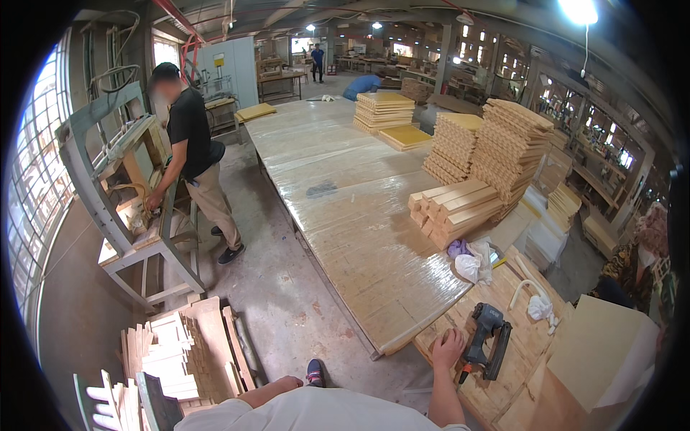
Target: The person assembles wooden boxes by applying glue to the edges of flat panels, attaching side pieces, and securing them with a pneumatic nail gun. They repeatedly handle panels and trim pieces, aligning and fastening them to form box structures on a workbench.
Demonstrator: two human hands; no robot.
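My right hand (pixel 449 349) lies on the near wooden tabletop (pixel 447 320), fingers stretched out, holding nothing. Just right of it a black and grey nail gun (pixel 490 336) rests on its side, an orange fitting at its lower end. A gap shows between the fingers and the gun. My left hand (pixel 290 383) hangs low over the floor beside my body, away from any tool; its fingers are too small and hidden to read. Beyond the gun sit a crumpled white cloth or bag (pixel 471 267) and a pale curved hose (pixel 528 286).
A long film-covered table (pixel 359 230) bears bundled wooden bars (pixel 456 208) and tall stacks of wooden slats (pixel 514 144). Wood offcuts (pixel 169 355) lie at lower left. At a frame machine (pixel 108 179) stands a person (pixel 190 136). Cardboard (pixel 600 348) leans at right, near another person (pixel 640 258).
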